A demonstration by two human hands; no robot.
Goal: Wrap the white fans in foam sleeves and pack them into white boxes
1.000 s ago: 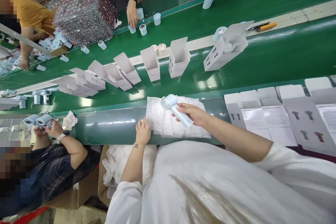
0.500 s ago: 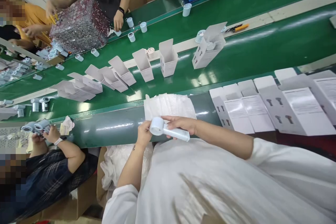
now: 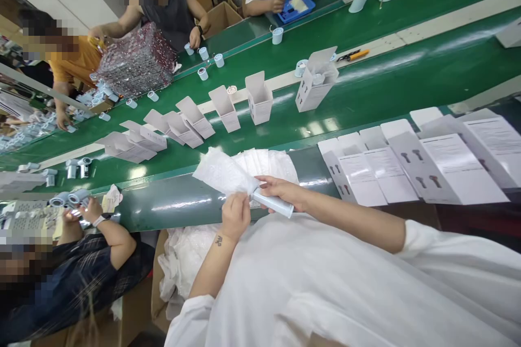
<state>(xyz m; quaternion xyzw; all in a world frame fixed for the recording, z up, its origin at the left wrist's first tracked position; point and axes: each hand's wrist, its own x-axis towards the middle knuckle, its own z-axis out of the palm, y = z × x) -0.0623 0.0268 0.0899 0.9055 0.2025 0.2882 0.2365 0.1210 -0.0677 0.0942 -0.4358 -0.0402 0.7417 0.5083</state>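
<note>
A pale blue hair dryer lies across in front of my chest, its handle pointing right and toward me. My right hand is wrapped round that handle, thumb on top. The dryer's round head is now covered by a white translucent wrap bag, which spreads out up and to the left. With fingers pinched together, my left hand grips the bag's edge where it meets the handle. Just beyond, a fanned stack of similar white bags rests on the dark green work ledge.
Open white cartons stand in a row on the green conveyor belt. More printed cartons lean at right. Orange-handled pliers lie on the divider. Co-workers sit opposite and at left, one holding dryer parts. A box of white bags stands below.
A white bag has come over the dryer's head, which was bare before. My left hand has shifted from the head to the bag's edge by the handle. My right hand keeps its grip.
</note>
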